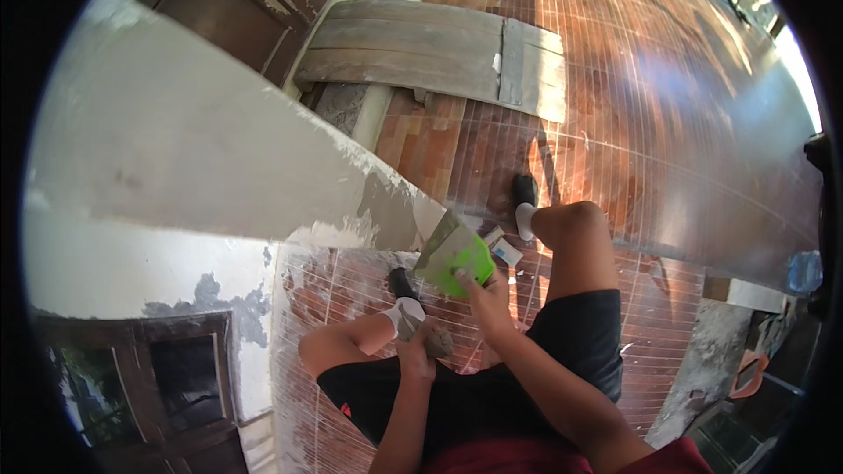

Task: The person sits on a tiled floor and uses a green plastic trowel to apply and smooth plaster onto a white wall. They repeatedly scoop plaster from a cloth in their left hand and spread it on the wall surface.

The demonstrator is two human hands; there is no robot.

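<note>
My right hand is closed on a green-handled putty spreader, thumb on the green part. Its broad grey-smeared blade meets the end of a pale plastered pillar, beside a darker grey patch of filler. Lower down and to the left, my left hand grips a flat tool coated in grey putty; its exact kind is hard to make out under the putty. The two tools are apart from each other.
A weathered wooden board lies across a low ledge ahead. A small white box rests on the red tiled floor near my feet. Dark wooden doors stand at lower left. A clear plastic container is at far right.
</note>
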